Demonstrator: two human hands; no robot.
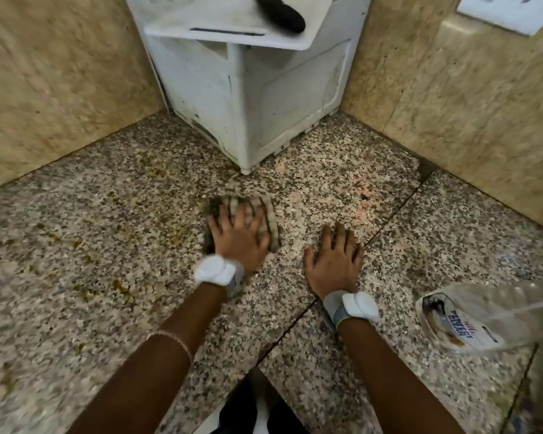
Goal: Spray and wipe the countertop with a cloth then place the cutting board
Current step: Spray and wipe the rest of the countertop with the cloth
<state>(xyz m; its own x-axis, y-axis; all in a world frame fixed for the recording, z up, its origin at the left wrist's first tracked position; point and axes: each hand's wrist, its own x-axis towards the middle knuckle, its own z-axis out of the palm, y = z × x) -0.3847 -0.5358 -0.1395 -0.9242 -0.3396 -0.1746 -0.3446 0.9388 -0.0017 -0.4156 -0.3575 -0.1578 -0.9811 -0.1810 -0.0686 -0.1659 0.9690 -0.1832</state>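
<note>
Your left hand [237, 236] is spread flat on the cloth [264, 214], and the yellow stains [119, 288] lie out to its left — wipe that way — while your right hand [334, 261] rests open, empty, beside it.

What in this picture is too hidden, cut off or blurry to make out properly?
- Cloth: the left hand presses flat on it, hiding most of it.
- Spray bottle: cut off by the right edge; its nozzle is out of view.
- Dark object on the white board: cut by the top edge and blurred, not identifiable.
- Countertop under the right hand: whether the palm touches it cannot be told.
</note>
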